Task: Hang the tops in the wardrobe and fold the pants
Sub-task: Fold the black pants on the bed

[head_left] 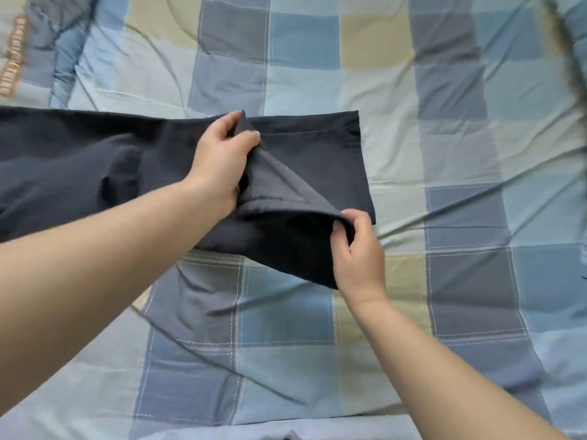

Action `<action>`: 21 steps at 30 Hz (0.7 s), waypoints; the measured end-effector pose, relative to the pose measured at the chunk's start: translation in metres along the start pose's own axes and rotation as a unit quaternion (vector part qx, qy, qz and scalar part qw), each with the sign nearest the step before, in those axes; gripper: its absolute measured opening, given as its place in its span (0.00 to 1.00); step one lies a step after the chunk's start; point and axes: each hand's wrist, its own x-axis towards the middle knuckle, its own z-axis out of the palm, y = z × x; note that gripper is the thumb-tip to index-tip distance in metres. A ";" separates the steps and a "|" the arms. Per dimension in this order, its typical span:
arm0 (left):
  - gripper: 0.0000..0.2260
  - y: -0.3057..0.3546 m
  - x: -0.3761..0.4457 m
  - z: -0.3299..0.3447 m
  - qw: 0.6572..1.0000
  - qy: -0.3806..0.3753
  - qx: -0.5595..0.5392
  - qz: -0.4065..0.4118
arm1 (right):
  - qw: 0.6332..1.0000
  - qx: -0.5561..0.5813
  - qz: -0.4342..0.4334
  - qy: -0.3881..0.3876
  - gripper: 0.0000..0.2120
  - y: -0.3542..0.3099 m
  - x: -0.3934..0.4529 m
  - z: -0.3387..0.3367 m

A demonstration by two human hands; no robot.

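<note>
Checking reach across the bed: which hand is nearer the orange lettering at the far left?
Left. The left hand pinches the pants mid-leg, closer to the lettering; the right hand pinches the hem farther right.

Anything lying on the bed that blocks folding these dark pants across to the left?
Nothing visible does. Both hands already pinch the pants: left hand at the lifted hem's far corner, right hand at its near corner. Only the pants' own bunched fabric lies leftward on the checked bedcover.
</note>
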 end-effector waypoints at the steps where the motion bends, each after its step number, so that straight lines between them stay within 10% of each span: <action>1: 0.22 0.011 0.013 0.012 1.000 0.000 0.014 0.009 | 1.000 0.018 0.004 0.022 0.05 -0.006 0.016 -0.005; 6: 0.29 0.047 0.066 0.078 0.996 -0.031 0.081 0.034 | 0.996 -0.016 0.050 0.070 0.02 -0.008 0.098 -0.025; 12: 0.28 -0.011 0.057 0.076 0.949 -0.083 0.296 0.064 | 0.965 -0.122 0.230 -0.038 0.24 0.037 0.122 -0.025; 21: 0.35 -0.131 -0.001 -0.050 0.660 -0.121 0.714 0.200 | 0.956 -0.091 0.277 -0.034 0.25 0.060 0.110 -0.010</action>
